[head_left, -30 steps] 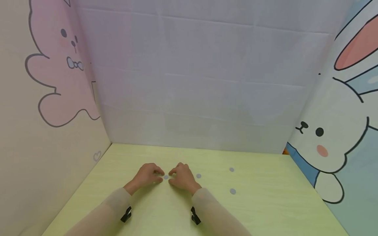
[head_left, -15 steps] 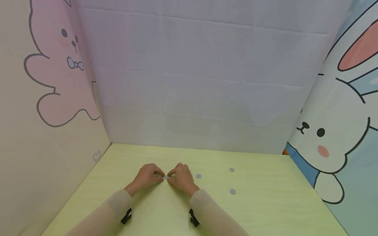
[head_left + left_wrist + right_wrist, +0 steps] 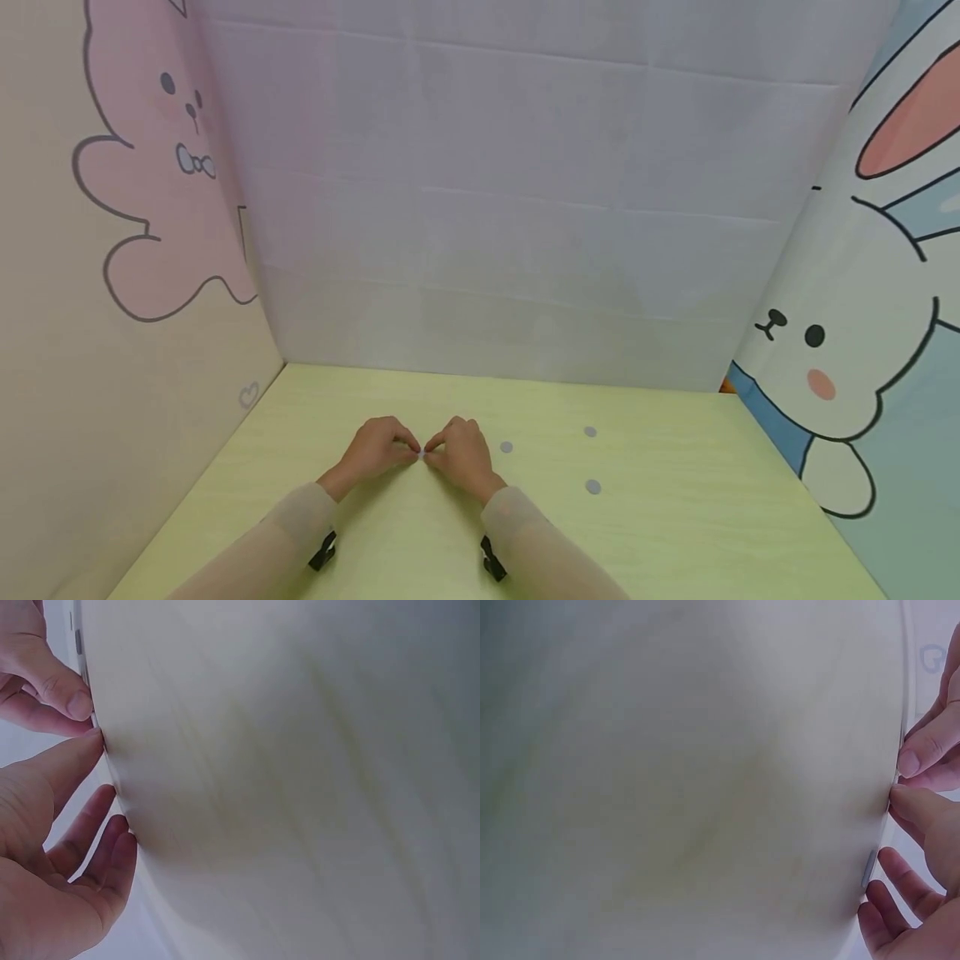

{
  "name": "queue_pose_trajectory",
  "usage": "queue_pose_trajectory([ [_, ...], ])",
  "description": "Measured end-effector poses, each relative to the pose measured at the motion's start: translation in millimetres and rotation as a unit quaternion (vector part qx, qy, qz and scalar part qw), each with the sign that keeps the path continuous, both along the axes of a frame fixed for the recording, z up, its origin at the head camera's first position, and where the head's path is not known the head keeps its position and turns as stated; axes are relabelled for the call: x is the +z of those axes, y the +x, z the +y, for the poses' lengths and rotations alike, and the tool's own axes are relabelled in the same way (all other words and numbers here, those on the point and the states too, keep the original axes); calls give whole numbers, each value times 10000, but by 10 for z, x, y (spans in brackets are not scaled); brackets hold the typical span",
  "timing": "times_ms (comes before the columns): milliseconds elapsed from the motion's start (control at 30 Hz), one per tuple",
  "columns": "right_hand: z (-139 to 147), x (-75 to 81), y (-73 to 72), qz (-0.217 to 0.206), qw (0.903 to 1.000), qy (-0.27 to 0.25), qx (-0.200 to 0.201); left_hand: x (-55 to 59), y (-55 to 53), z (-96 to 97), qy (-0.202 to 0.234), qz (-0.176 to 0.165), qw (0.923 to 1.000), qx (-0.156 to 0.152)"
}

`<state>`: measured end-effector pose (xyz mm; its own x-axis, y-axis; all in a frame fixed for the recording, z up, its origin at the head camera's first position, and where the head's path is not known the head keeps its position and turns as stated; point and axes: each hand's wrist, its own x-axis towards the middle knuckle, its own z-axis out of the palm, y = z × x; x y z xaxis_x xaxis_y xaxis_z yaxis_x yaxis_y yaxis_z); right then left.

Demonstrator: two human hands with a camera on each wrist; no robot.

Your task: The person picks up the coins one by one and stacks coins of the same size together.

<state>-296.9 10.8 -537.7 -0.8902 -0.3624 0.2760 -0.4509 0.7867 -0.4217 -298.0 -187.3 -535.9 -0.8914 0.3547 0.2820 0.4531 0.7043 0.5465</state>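
A small, flat grey disc point(image 3: 422, 452) lies on the pale yellow tabletop, mostly covered by fingertips in the head view. From its left side, my left hand point(image 3: 378, 450) pinches it with thumb and index finger. My right hand point(image 3: 461, 454) pinches the same disc from the right, so the two hands' tips nearly meet. In the left wrist view the left hand point(image 3: 60, 855) has its other fingers loosely bent, tips at the table surface. The right wrist view shows the right hand point(image 3: 922, 877) low at the table, and the disc between the tips is hidden there.
Three more grey discs lie to the right: one near the right hand point(image 3: 506, 447), one farther back point(image 3: 590, 432) and one nearer the front point(image 3: 593, 487). A white sheet point(image 3: 487, 208) stands behind the table. Printed panels flank both sides.
Both hands have drawn slightly closer together, and their thumbs and index fingers have closed in on the disc, covering most of it. The other discs have stayed in place.
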Motion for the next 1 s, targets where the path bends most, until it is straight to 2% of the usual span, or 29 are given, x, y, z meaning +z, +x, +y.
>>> queue_pose_trajectory([
  [167,-19,45,2,27,10000,-19,39,30,-15,-10,-45,53,10000,61],
  [533,-49,148,44,-77,10000,-56,-13,135,10,-47,-160,141,9997,-76],
  [767,-81,200,89,150,9999,59,45,196,24,-99,-268,148,9993,-231],
  [1000,-127,265,139,213,9997,143,22,262,55,-148,-404,389,9975,-424],
])
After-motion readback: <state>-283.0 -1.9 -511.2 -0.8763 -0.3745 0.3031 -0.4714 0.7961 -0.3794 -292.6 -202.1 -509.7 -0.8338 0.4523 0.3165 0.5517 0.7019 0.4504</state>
